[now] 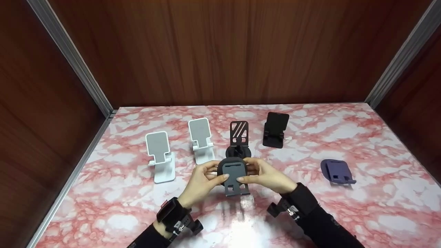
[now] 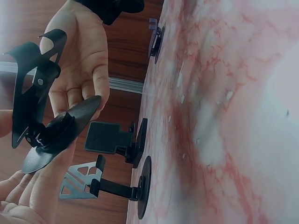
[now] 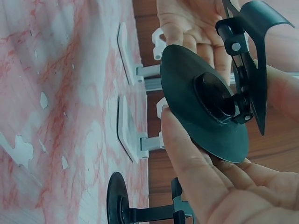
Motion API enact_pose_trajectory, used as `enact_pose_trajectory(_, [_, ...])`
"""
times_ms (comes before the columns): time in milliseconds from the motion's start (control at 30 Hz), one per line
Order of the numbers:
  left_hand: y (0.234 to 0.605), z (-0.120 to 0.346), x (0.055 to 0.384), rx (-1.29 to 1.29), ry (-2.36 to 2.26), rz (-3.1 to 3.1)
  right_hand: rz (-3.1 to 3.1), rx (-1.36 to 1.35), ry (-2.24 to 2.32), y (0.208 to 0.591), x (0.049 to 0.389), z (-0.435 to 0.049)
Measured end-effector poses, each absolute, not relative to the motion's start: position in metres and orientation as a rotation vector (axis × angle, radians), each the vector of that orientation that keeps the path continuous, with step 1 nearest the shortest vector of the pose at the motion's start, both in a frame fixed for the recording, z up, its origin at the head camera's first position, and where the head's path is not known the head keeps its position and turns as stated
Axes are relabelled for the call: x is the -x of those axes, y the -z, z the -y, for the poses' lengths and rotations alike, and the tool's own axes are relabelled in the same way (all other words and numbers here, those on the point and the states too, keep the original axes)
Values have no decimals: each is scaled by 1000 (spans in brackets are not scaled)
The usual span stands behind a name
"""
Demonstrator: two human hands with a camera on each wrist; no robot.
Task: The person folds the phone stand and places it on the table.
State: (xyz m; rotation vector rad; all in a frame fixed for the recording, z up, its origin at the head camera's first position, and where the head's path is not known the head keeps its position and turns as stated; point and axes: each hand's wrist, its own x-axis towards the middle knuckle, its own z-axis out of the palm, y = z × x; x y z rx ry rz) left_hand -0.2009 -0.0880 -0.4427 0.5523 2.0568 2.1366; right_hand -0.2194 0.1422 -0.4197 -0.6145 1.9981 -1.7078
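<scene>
Both hands hold a dark grey phone stand (image 1: 234, 172) in the air over the table, near its middle. My left hand (image 1: 204, 178) grips the left edge, thumb on the front plate and fingers behind. The right hand (image 1: 270, 176) grips the opposite edge in the same way. In the right wrist view, the stand's round base (image 3: 187, 93) lies across the fingers, and its hinged arm is folded close to the plate. The left wrist view shows the lip (image 2: 53, 39) of the plate, bent into two hooks. Just behind the held stand is a black stand with slanted cutouts (image 1: 239, 133).
Two white phone stands (image 1: 157, 146) (image 1: 200, 132) stand upright to the left. A black phone stand (image 1: 276, 124) is at the back right, and a purple one (image 1: 339, 172) lies folded low at the right. Wood-grain panels (image 1: 220, 51) enclose the marbled table (image 1: 120, 220) at the back and sides.
</scene>
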Motion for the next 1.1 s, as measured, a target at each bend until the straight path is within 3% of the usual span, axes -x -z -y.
enact_pose_trajectory(1100, [444,87,200,-511,-2114,-2064,-1944,607,1751,419,220,-140])
